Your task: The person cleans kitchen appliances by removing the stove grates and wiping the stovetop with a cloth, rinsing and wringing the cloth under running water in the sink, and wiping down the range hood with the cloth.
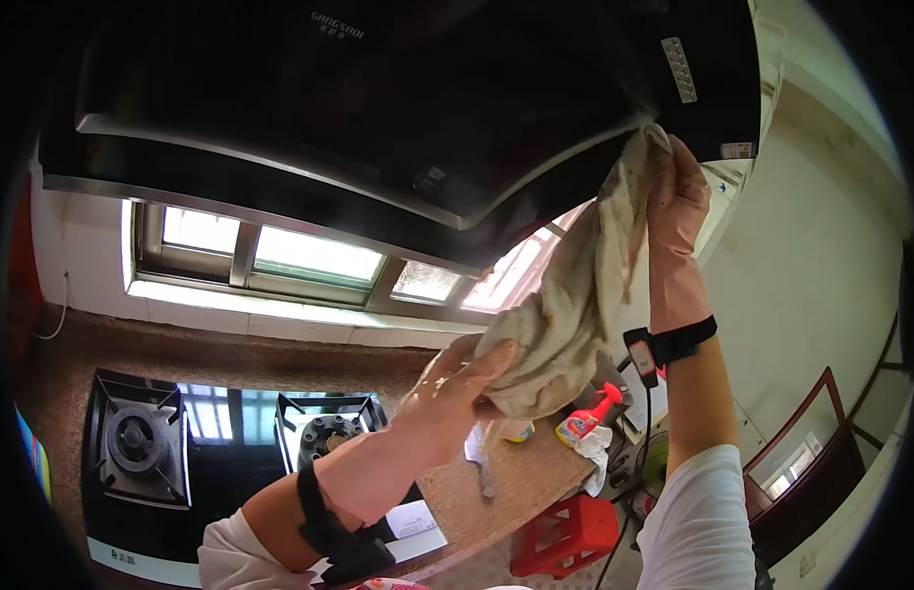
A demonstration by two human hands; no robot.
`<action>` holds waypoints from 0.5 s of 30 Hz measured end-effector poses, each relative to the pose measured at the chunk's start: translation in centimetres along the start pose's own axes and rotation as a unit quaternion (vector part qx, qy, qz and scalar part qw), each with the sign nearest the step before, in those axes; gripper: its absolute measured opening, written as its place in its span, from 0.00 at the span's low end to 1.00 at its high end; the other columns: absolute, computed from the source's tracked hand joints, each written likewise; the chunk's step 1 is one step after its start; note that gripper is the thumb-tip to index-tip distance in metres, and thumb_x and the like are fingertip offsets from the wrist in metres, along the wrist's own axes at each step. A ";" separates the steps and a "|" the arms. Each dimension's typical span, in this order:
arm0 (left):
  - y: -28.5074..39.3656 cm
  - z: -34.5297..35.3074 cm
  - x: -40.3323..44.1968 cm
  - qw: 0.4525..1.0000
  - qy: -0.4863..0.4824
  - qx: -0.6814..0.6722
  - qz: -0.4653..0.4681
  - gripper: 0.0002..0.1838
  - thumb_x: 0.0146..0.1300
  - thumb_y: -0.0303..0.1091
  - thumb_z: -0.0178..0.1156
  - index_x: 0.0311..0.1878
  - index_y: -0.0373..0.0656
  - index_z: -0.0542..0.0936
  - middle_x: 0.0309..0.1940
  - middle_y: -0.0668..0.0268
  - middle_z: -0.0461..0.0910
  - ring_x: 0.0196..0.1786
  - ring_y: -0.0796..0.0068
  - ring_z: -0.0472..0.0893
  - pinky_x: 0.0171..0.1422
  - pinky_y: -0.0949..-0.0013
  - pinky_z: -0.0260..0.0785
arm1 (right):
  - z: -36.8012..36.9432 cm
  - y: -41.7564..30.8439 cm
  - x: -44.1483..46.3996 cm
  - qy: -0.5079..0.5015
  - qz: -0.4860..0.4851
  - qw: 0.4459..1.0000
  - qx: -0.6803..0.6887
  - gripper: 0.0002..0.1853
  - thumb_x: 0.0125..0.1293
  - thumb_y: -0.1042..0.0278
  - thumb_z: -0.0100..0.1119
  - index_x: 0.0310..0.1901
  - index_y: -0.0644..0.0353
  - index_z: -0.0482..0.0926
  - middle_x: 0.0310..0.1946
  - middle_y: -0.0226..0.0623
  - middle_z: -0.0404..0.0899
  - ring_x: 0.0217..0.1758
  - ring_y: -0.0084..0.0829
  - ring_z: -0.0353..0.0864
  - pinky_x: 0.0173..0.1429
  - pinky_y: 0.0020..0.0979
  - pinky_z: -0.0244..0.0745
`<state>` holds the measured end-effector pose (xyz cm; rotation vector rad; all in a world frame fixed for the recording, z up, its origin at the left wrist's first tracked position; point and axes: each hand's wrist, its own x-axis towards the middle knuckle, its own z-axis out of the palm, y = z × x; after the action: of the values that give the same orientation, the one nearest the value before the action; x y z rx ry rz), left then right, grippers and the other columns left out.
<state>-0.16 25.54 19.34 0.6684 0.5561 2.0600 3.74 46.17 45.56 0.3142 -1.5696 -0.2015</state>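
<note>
A pale, stained cloth [560, 324] hangs stretched between my two gloved hands. My right hand [681, 187], in a pink rubber glove, grips its upper end and presses it near the lower right edge of the black range hood [378, 88]. Lower down, my left hand [462, 379], in a matching glove, has its fingers closed round the cloth's bunched lower end. Part of those fingers is hidden behind the fabric. Black straps circle both wrists.
Below lies a gas stove [231, 433] with two burners on a brown counter [516, 477]. A red spray bottle [585, 418], a white rag [596, 457] and a spatula-like tool [484, 472] lie right of it. A red stool [565, 536] stands on the floor. Windows [309, 258] line the back.
</note>
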 end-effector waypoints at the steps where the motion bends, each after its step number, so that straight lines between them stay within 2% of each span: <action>1: -0.3 0.4 0.4 1.000 -0.008 -0.002 0.005 0.36 0.60 0.50 0.65 0.64 0.37 0.66 0.52 0.58 0.77 0.52 0.68 0.79 0.57 0.68 0.74 | -0.2 1.6 0.4 -0.005 -0.065 0.994 -0.088 0.13 0.66 0.77 0.52 0.50 0.63 0.81 0.32 0.39 0.85 0.35 0.24 0.84 0.41 0.22 0.75; 3: -0.9 1.2 1.1 1.000 -0.023 -0.006 0.013 0.38 0.59 0.51 0.65 0.65 0.36 0.64 0.54 0.58 0.76 0.54 0.66 0.78 0.58 0.67 0.73 | -0.6 1.2 1.8 -0.060 -0.032 0.992 -0.102 0.14 0.66 0.80 0.49 0.51 0.65 0.79 0.38 0.38 0.84 0.40 0.24 0.82 0.47 0.22 0.74; 4: -1.3 1.3 1.6 1.000 -0.026 -0.018 0.002 0.35 0.61 0.49 0.64 0.64 0.38 0.65 0.55 0.59 0.75 0.55 0.68 0.77 0.59 0.67 0.72 | -0.7 1.4 2.4 -0.088 -0.016 0.990 -0.109 0.15 0.67 0.82 0.47 0.52 0.67 0.78 0.40 0.37 0.83 0.42 0.23 0.81 0.49 0.22 0.74; 5: -1.6 1.5 2.1 0.999 -0.029 -0.029 -0.010 0.31 0.63 0.47 0.63 0.63 0.39 0.67 0.55 0.60 0.75 0.57 0.69 0.76 0.61 0.67 0.71 | -0.3 3.6 2.6 -0.100 0.004 0.995 -0.021 0.14 0.65 0.82 0.47 0.49 0.68 0.78 0.35 0.35 0.83 0.38 0.22 0.81 0.47 0.22 0.74; 6: -1.9 1.7 2.5 0.998 -0.032 -0.040 -0.023 0.27 0.64 0.45 0.62 0.61 0.41 0.69 0.56 0.62 0.74 0.58 0.70 0.75 0.63 0.67 0.70 | -0.2 4.6 2.4 -0.131 0.038 0.990 -0.030 0.12 0.65 0.80 0.48 0.47 0.66 0.79 0.32 0.35 0.83 0.35 0.22 0.81 0.44 0.23 0.74; 8: -1.4 1.9 2.3 0.997 -0.053 -0.053 -0.006 0.26 0.65 0.45 0.60 0.61 0.41 0.69 0.56 0.62 0.75 0.58 0.70 0.76 0.62 0.66 0.70 | -0.2 5.6 1.9 -0.189 0.108 0.975 -0.049 0.10 0.63 0.77 0.51 0.41 0.62 0.82 0.26 0.35 0.82 0.29 0.24 0.81 0.38 0.25 0.75; 9: -1.2 1.9 2.2 0.996 -0.063 -0.059 0.003 0.26 0.66 0.45 0.60 0.61 0.40 0.69 0.55 0.63 0.75 0.58 0.70 0.76 0.62 0.66 0.71 | -0.4 5.6 1.4 -0.234 0.149 0.961 0.008 0.09 0.64 0.70 0.49 0.38 0.64 0.79 0.26 0.34 0.82 0.25 0.23 0.78 0.32 0.26 0.72; 12: -2.1 0.5 3.3 0.994 -0.057 -0.092 0.025 0.29 0.63 0.46 0.62 0.61 0.40 0.67 0.56 0.57 0.73 0.59 0.68 0.74 0.62 0.68 0.69 | -2.4 3.7 0.9 -0.405 0.364 0.835 -0.072 0.13 0.66 0.66 0.45 0.38 0.64 0.78 0.24 0.32 0.79 0.20 0.21 0.70 0.26 0.24 0.64; 13: -2.0 0.3 3.3 0.993 -0.026 -0.113 0.012 0.23 0.66 0.43 0.60 0.59 0.44 0.69 0.55 0.58 0.74 0.59 0.68 0.74 0.63 0.69 0.69 | -3.0 4.3 0.0 -0.421 0.417 0.805 0.009 0.14 0.66 0.65 0.43 0.38 0.64 0.78 0.23 0.30 0.77 0.19 0.19 0.66 0.25 0.24 0.61; 14: -1.9 0.1 3.3 0.992 -0.025 -0.125 0.008 0.22 0.66 0.41 0.59 0.60 0.45 0.69 0.56 0.59 0.73 0.59 0.68 0.74 0.63 0.69 0.69 | -3.4 4.5 -0.8 -0.433 0.465 0.767 0.091 0.15 0.67 0.64 0.41 0.38 0.63 0.78 0.22 0.28 0.75 0.18 0.18 0.62 0.24 0.23 0.58; 15: -1.8 -0.2 3.4 0.990 -0.024 -0.138 0.004 0.21 0.67 0.40 0.58 0.61 0.46 0.69 0.57 0.59 0.72 0.59 0.67 0.74 0.64 0.69 0.69 | -3.4 4.1 -1.5 -0.386 0.514 0.751 0.147 0.12 0.69 0.67 0.39 0.35 0.60 0.75 0.19 0.26 0.67 0.16 0.16 0.57 0.21 0.19 0.54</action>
<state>-0.80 29.28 18.97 0.5552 0.2326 2.0719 6.84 50.73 45.53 -0.5084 -2.3683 0.9059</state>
